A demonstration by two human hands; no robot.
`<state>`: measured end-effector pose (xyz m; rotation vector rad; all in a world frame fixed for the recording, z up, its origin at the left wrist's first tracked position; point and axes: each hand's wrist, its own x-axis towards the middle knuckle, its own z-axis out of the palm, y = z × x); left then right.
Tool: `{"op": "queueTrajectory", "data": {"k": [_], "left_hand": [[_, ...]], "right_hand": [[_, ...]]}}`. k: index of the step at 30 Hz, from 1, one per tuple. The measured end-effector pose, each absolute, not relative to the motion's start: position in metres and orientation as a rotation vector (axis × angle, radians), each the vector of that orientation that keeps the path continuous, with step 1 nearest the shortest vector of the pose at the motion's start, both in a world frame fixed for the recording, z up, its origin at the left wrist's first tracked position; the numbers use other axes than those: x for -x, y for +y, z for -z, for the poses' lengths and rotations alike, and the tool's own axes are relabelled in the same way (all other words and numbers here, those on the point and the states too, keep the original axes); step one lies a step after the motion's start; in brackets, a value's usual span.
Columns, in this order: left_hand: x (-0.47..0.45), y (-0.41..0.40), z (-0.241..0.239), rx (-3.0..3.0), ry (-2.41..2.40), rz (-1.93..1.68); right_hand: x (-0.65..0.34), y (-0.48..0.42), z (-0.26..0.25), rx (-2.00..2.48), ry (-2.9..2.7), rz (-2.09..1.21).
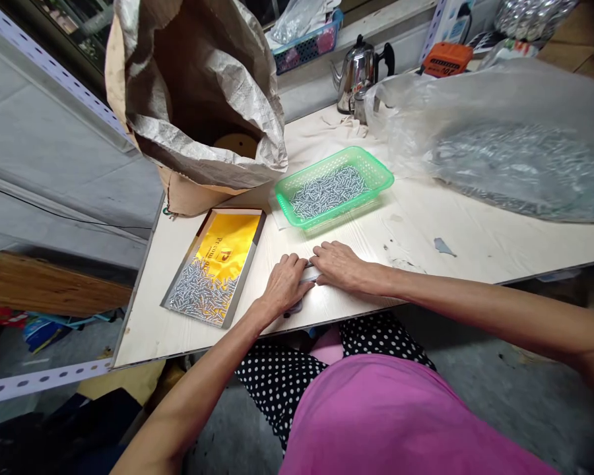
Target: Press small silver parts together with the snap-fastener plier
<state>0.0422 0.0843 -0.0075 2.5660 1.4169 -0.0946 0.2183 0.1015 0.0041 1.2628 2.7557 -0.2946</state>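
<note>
Right at the near edge of the wooden table [426,224], a small pale flat piece [311,276] lies between the two hands, mostly covered by them. The left hand [284,284] rests palm down with its fingers curled over the piece's left end. Whether it grips it or only presses on it, I cannot tell. The right hand [339,264] lies low at 3 o'clock of the piece, fingers nearly straight and their tips on its right end; the thumb is hidden, so its hold cannot be told either.

From the hands, a green plastic basket [347,206] stands at 12 o'clock, filled with small silvery metal pieces [327,188]. At 9 o'clock is a shallow yellow tray [233,239] with more such pieces heaped at its near end. A crumpled brown paper sack [202,79] stands open at 11 o'clock, a steel kettle [359,69] at 1 o'clock, and a large clear plastic bag [499,145] of metal parts at 2 o'clock.
</note>
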Motion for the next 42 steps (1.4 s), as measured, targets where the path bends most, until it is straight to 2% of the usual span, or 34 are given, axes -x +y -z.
{"op": "queueTrajectory", "data": {"k": [9, 15, 19, 23, 33, 35, 39, 42], "left_hand": [[-0.043, 0.088, 0.014, -2.456, 1.4, -0.039], [-0.044, 0.083, 0.012, -2.491, 1.487, -0.045], [-0.047, 0.058, 0.019, -2.518, 1.612, -0.199], [-0.055, 0.019, 0.038, -2.592, 1.516, -0.361], [-0.068, -0.001, 0.041, -2.456, 1.38, -0.462], [-0.069, 0.002, 0.043, -2.444, 1.377, -0.474], [-0.073, -0.009, 0.046, -2.404, 1.397, -0.475], [-0.069, -0.034, 0.034, -2.549, 1.164, -0.58]], "right_hand": [[-0.211, 0.109, 0.018, -1.209, 2.749, 0.333], [-0.218, 0.109, 0.012, -1.226, 2.813, 0.313], [-0.231, 0.113, 0.006, -1.24, 2.823, 0.29], [-0.247, 0.11, 0.011, -1.21, 2.836, 0.321], [-0.229, 0.129, 0.007, -1.424, 2.819, 0.072], [-0.209, 0.119, 0.001, -1.269, 2.92, 0.08], [-0.162, 0.091, -0.002, -0.67, 3.094, 0.279], [-0.141, 0.081, 0.001, -0.508, 3.076, 0.268]]}}
